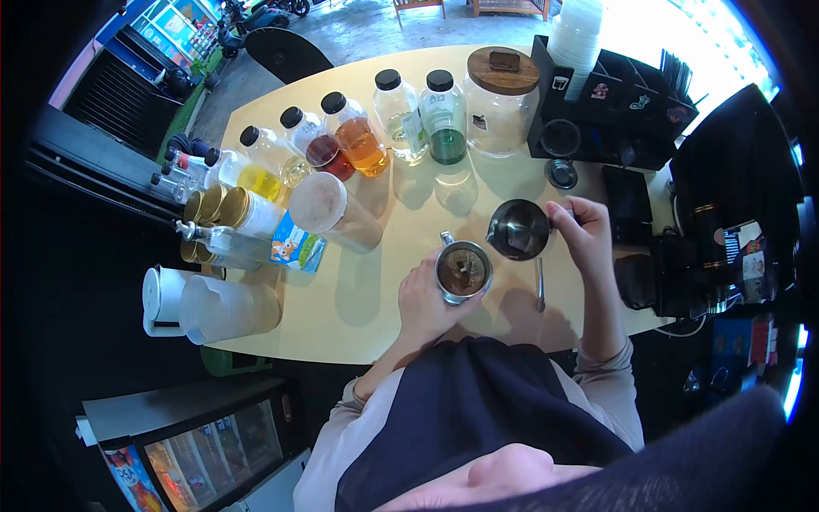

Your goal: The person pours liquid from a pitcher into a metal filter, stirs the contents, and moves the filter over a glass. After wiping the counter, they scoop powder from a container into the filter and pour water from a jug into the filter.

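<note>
My left hand is wrapped round a metal cup. A frothy dark brown drink shows in its mouth, and a small handle-like part juts from the far side. Just right of the cup is a small steel milk pitcher, its spout turned toward the cup. My right hand grips the pitcher by its handle. The pitcher looks nearly upright, with a dark, shiny inside. A spoon lies on the wooden table below the pitcher.
Black-capped syrup bottles line the table's far left side. A lidded tub, a blue carton and plastic jugs stand at left. Behind are a wood-lidded jar and a black organizer. Dark machinery stands right.
</note>
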Demonstrator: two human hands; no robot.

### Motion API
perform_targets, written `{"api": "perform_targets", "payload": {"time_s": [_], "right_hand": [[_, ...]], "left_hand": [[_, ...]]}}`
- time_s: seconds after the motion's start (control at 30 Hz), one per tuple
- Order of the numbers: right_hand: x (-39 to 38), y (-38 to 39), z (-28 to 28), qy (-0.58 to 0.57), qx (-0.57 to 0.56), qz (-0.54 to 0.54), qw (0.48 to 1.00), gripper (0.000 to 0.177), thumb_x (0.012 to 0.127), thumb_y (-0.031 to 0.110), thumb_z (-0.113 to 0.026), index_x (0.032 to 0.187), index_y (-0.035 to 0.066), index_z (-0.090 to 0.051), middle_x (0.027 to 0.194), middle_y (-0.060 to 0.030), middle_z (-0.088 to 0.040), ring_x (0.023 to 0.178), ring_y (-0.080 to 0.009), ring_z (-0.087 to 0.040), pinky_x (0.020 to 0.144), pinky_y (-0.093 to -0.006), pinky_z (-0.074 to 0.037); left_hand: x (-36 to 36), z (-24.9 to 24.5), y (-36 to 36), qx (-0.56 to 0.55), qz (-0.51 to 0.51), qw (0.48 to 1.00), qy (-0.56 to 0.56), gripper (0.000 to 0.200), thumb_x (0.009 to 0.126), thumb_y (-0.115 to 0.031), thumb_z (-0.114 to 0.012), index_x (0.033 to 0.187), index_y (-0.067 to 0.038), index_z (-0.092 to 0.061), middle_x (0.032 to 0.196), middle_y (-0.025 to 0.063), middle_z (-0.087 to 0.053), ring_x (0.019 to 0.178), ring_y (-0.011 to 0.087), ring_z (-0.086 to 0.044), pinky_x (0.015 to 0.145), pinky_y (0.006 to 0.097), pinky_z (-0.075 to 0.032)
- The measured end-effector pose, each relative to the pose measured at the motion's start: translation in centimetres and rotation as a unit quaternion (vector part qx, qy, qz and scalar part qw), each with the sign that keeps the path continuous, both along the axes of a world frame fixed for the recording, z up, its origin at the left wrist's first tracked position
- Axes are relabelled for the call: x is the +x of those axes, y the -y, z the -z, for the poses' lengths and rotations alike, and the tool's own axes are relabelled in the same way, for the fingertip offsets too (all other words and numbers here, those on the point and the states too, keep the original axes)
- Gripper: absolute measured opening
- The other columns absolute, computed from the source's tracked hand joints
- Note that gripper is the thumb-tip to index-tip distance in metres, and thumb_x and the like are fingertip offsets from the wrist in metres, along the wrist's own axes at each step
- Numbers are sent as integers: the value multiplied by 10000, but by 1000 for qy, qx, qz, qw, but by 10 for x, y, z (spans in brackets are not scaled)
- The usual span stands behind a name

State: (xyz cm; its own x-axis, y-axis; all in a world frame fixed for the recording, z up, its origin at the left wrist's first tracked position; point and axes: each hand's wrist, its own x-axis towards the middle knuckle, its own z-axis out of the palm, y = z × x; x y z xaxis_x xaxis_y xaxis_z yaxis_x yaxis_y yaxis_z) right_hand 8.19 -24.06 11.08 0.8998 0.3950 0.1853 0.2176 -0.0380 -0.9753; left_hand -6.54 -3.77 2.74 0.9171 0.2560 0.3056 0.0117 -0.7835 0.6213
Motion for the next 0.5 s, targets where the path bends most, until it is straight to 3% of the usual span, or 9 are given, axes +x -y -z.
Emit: {"api": "perform_targets", "payload": {"time_s": [0.1, 0.2, 0.27, 0.5], "right_hand": [[-1, 8, 51, -100, 54, 80, 990, 316, 927, 229, -636, 678, 36, -640, 639, 28, -605, 546, -1, -449, 497, -184, -307], [-13, 0, 93, -184, 72, 144, 970, 325, 934, 279, -631, 689, 66, -643, 632, 45, -579, 543, -7, -434, 503, -179, -295], [-17, -2, 121, -236, 116, 164, 951, 331, 936, 323, -625, 698, 94, -638, 622, 63, -540, 541, -14, -420, 510, -188, -300], [-35, -9, 148, -257, 131, 180, 941, 321, 953, 342, -590, 733, 111, -624, 638, 61, -504, 578, -31, -429, 545, -210, -317]], "left_hand": [[0, 2, 0, 2, 2, 1000, 17, 798, 636, -494, -800, 1244, -71, -504, 980, 86, -616, 849, 286, -630, 741, 422, -485], [-1, -2, 1, 14, 3, 1000, 13, 796, 648, -514, -787, 1239, -62, -506, 972, 90, -617, 839, 286, -632, 736, 419, -489], [0, -6, 1, 16, 6, 1000, 14, 764, 657, -503, -796, 1202, -43, -524, 943, 139, -651, 837, 335, -653, 730, 433, -519], [0, -1, 1, 13, 7, 1000, 12, 737, 660, -494, -795, 1183, -44, -536, 937, 147, -656, 845, 345, -662, 737, 432, -523]]}}
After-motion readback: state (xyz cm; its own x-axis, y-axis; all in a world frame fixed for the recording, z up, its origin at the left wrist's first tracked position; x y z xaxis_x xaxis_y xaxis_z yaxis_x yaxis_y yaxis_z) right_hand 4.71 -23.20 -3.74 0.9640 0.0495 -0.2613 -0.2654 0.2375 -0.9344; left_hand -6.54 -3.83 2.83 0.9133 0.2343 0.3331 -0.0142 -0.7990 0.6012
